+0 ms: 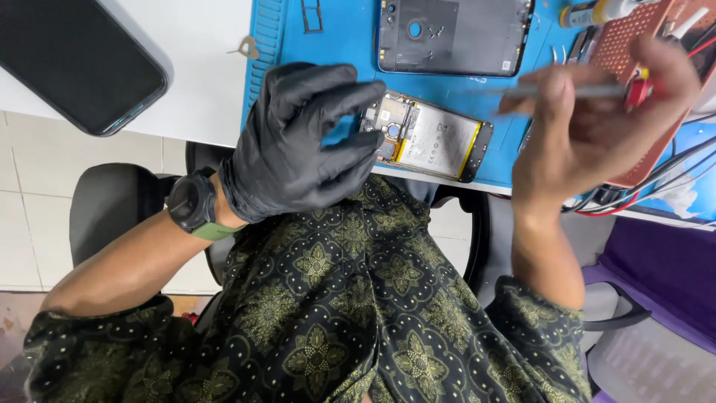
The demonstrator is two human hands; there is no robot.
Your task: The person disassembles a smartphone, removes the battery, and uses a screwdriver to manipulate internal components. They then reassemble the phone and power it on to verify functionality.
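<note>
**Opened phone on a blue repair mat, one hand gloved, one bare**

A white table [201, 82] fills the upper part of the head view, with a blue work mat [350, 37] laid across it from 12 to 2 o'clock. Below the table edge, pale floor tiles [30, 194] show at 9 o'clock, and a black chair [104, 201] carries the seated person, whose dark, gold-patterned shirt [358, 313] fills the 6 o'clock area.

Count of phones and phone parts: three. One intact black phone [74, 60] lies face up on the bare table at 10 o'clock. One opened phone body [436, 138], its pale battery and circuit board exposed, sits on the mat near the table's front edge, just right of centre. One dark back cover [455, 33] lies at 12 o'clock, well apart from the opened body.

The left hand [306, 142], in a black glove, hovers at the opened body's left end with fingers loosely curled; whether the fingertips touch the board cannot be told. One black wristwatch [192, 201] with a green strap sits on that wrist.

The bare right hand [597, 112], at 2 o'clock, pinches a slim grey tool [567, 91] with a red end between thumb and fingers, blurred. Behind it lies one reddish perforated tray [630, 41]; a bundle of cables [649, 186] trails at 3 o'clock.
</note>
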